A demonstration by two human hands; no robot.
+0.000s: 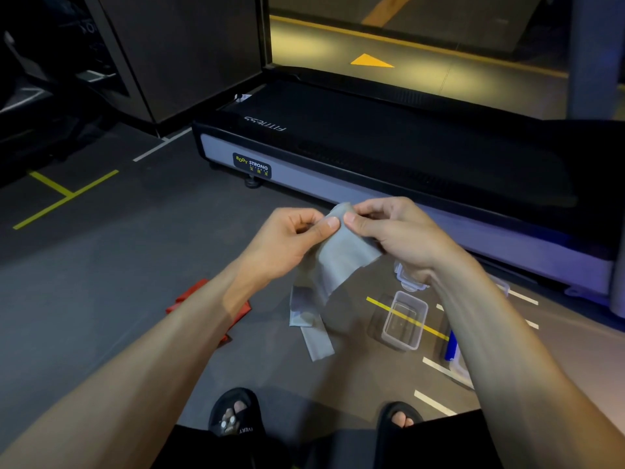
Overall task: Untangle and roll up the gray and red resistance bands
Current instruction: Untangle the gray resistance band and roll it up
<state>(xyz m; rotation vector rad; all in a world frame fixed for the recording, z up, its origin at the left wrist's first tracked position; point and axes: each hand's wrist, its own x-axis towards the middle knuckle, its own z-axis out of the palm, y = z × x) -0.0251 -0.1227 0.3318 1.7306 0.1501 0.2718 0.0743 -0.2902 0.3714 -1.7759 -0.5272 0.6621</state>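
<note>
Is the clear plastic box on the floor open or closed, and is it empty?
Open and seemingly empty. The clear plastic box has no lid on; the floor's yellow line shows through it. A lid lies apart, near the right hand.

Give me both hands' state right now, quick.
Left hand: closed, pinching the gray band at its top end.
Right hand: closed, pinching the same end.

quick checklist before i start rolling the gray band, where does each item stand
1. Both hands on the band: ok, left hand and right hand pinch the top end of the gray band.
2. Gray band free of the red band: ok, red lies apart on the floor.
3. Gray band flat, no twist: not ok, lower part looks folded.
4. Roll started: cannot tell.
5. Clear container open: ok, no lid on it.
</note>
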